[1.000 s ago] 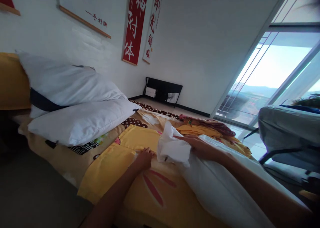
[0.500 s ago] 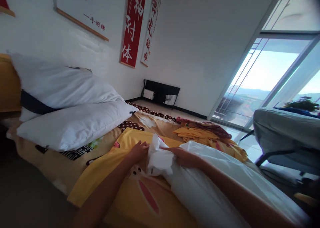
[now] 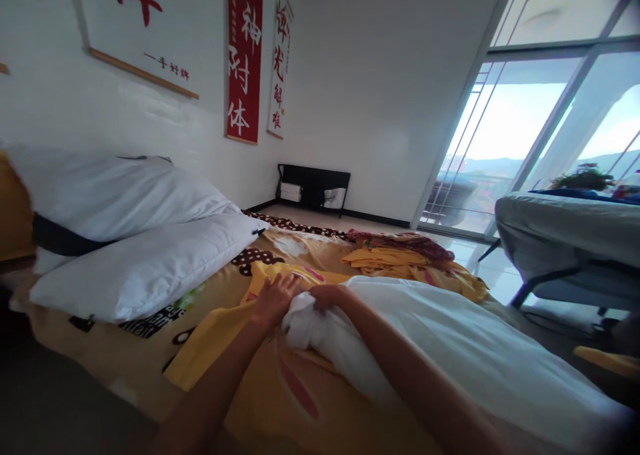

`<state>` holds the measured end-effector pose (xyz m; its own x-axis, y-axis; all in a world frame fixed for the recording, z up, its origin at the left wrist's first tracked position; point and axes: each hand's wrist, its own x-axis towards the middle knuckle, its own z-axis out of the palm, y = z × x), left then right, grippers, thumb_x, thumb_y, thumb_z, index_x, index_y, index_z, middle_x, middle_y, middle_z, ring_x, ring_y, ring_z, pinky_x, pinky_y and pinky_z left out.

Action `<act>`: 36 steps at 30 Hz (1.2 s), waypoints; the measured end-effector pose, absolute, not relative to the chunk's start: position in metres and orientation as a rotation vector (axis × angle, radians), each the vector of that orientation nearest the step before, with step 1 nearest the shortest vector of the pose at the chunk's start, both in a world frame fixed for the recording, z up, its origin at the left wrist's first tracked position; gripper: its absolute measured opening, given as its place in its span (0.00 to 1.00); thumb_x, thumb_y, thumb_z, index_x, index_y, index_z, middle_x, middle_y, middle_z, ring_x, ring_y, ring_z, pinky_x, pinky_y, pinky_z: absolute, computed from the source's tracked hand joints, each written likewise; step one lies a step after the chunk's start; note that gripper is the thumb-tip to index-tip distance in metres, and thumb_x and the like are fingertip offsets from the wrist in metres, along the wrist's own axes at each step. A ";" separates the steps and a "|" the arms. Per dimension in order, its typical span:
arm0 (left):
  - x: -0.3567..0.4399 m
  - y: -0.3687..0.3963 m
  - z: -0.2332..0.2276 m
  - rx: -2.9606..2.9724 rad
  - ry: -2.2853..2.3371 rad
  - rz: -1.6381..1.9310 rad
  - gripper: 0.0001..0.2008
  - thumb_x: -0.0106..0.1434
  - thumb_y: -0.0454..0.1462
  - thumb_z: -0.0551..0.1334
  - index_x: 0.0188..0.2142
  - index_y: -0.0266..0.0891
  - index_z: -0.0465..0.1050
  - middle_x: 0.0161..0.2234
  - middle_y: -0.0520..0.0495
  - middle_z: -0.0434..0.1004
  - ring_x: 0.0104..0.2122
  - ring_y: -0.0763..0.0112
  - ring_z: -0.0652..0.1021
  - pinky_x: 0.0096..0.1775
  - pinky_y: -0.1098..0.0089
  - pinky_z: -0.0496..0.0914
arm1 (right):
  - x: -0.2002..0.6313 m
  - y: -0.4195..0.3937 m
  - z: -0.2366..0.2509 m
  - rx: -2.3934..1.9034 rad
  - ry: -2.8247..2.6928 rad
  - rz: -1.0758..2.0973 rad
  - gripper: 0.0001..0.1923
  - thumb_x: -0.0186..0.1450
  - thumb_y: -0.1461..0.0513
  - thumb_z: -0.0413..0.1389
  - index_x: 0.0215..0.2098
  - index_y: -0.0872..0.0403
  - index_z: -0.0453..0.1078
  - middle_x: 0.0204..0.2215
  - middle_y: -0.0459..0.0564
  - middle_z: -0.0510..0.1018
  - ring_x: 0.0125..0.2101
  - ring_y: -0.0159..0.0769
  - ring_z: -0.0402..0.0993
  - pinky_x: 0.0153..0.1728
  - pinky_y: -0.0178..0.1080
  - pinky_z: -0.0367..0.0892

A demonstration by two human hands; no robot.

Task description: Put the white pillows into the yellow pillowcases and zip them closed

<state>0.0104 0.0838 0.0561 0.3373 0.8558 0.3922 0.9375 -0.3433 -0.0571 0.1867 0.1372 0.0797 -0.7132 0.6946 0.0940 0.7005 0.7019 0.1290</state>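
A yellow pillowcase (image 3: 205, 348) printed with a rabbit lies spread on the bed in front of me. Over its right part stretches a soft white pillow (image 3: 425, 335), its near end bunched up. My right hand (image 3: 329, 296) is closed around that bunched end. Beside it, my left hand (image 3: 277, 300) lies with fingers stretched out on the yellow cloth, touching or almost touching the white end. My forearms and the pillow cover part of the printed rabbit.
White pillows (image 3: 150, 262) are stacked at the left by the wall. Folded yellow clothes (image 3: 385, 258) lie farther back on the patterned bed sheet (image 3: 120, 362). A grey covered table (image 3: 570, 222) stands right, near the glass door (image 3: 505, 128). A black low rack (image 3: 313, 185) stands against the far wall.
My right hand has shifted left and slightly up with the white end, which is more bunched. My left hand's fingers have spread out. The view has turned slightly to the right.
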 end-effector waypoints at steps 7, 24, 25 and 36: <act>-0.013 0.055 0.055 -2.470 -1.558 -0.323 0.12 0.64 0.37 0.55 0.34 0.38 0.78 0.55 0.41 0.71 0.55 0.49 0.65 0.54 0.45 0.54 | 0.190 0.139 0.092 -1.540 -2.861 -0.194 0.17 0.67 0.56 0.55 0.51 0.55 0.68 0.46 0.51 0.74 0.43 0.37 0.73 0.43 0.46 0.71; -0.008 -0.008 0.077 -2.750 -1.505 -0.576 0.14 0.66 0.35 0.51 0.34 0.40 0.76 0.42 0.47 0.77 0.45 0.63 0.68 0.47 0.56 0.53 | 0.200 -0.012 0.076 -1.146 -2.736 -0.357 0.22 0.65 0.60 0.53 0.57 0.55 0.64 0.50 0.59 0.73 0.49 0.46 0.69 0.53 0.50 0.59; -0.008 -0.009 0.080 -2.754 -1.520 -0.552 0.14 0.66 0.35 0.52 0.32 0.39 0.76 0.41 0.47 0.77 0.45 0.63 0.68 0.48 0.56 0.54 | 0.203 -0.016 0.070 -1.128 -2.766 -0.381 0.21 0.65 0.59 0.53 0.55 0.55 0.65 0.47 0.58 0.74 0.47 0.46 0.70 0.50 0.49 0.61; 0.047 -0.042 0.081 -2.926 -1.302 -0.109 0.13 0.55 0.37 0.61 0.40 0.39 0.74 0.41 0.41 0.78 0.41 0.58 0.76 0.46 0.61 0.66 | 0.173 0.075 0.097 -1.045 -2.902 -0.205 0.09 0.69 0.62 0.52 0.44 0.57 0.72 0.42 0.51 0.77 0.43 0.38 0.73 0.46 0.46 0.68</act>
